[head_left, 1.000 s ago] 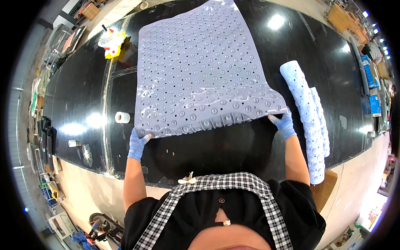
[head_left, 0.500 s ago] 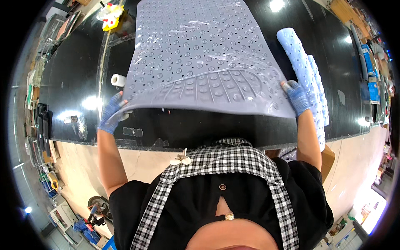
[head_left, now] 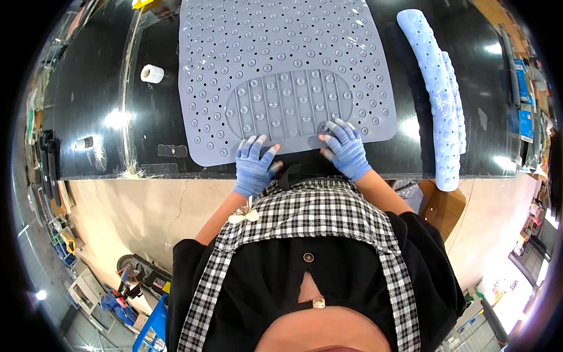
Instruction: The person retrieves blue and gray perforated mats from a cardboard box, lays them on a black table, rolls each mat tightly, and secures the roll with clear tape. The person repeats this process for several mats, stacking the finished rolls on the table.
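Observation:
A grey-blue rubber bath mat lies flat on the black table, its suction cups and small holes showing. An oval ribbed patch marks its near half. My left hand, in a blue glove with bare fingertips, rests at the mat's near edge with fingers apart. Just right of the patch's lower end, my right hand, gloved the same way, lies with its fingers spread over the near edge. Neither hand visibly grips the mat.
Two rolled light-blue bath mats lie along the right side of the black table. A white roll sits left of the mat. Below the table's right edge stands a cardboard box. Part of a yellow object shows at the far left.
The mat's near edge, held up by both hands at its corners, has come down flat. Both hands have let go of the corners and moved inward to the middle of that edge.

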Demonstrator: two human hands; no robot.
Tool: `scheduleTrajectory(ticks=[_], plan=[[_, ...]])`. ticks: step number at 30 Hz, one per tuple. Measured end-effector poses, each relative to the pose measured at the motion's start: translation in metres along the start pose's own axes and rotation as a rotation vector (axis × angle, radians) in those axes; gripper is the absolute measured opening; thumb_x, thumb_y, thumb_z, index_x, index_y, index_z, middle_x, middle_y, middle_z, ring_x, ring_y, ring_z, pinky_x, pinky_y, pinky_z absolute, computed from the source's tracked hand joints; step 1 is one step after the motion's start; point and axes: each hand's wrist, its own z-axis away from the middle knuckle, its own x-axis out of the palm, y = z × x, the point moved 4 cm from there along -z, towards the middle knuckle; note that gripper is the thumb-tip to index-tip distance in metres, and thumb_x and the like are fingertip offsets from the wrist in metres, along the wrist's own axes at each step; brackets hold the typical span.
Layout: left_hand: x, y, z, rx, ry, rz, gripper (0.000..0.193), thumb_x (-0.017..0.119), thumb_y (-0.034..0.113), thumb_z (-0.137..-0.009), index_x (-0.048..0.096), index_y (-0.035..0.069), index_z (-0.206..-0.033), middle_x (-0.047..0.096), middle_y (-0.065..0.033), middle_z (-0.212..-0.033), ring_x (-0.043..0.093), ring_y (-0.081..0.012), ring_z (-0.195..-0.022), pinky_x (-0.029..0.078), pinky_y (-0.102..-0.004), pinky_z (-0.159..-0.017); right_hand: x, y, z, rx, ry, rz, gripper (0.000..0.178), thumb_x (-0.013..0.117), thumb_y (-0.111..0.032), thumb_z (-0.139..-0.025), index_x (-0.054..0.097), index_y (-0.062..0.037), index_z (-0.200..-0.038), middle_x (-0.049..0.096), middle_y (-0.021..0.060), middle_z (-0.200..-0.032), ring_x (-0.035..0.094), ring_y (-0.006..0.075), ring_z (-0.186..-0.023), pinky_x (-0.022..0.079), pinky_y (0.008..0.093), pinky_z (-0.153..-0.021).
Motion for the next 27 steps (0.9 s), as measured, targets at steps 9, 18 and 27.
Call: scheduleTrajectory(ticks=[9,18,27], plan=[[0.007,-0.04,-0.055,0.078,0.085,-0.109,0.023,0.07,0.02,-0.08,0.069,0.021,-0.103,0.064,-0.0026,-0.09,0.061,-0.026,-0.082,0.047,-0.0435,-0.071,-0.015,0.001,-0.075,0.075,-0.169,0.26,0.017,0.063,-0.022,-0.084,0.065,-0.0129,-0.099,0.064,0.0041,-0.103,0.063,0.0242,-0.103,0.048,0.0382,-0.086],[0.011,-0.017,-0.035,-0.058,-0.037,-0.216,0.026,0.069,0.024,-0.078,0.073,0.022,-0.104,0.062,-0.0006,-0.101,0.059,-0.0239,-0.094,0.045,-0.0434,-0.085,0.009,-0.023,-0.032,0.059,0.018,0.133,0.044,0.078,-0.028,-0.07,0.061,-0.0104,-0.107,0.053,0.0095,-0.113,0.052,0.0282,-0.112,0.046,0.0434,-0.094],[0.023,-0.019,-0.022,-0.062,0.161,-0.16,0.043,0.078,0.029,-0.072,0.069,0.018,-0.112,0.061,-0.0005,-0.098,0.058,-0.0237,-0.093,0.047,-0.0423,-0.084,0.025,0.006,-0.034,-0.081,0.121,0.07,0.039,0.078,-0.03,-0.072,0.062,-0.0145,-0.104,0.059,0.0032,-0.098,0.059,0.0249,-0.096,0.047,0.0426,-0.087]])
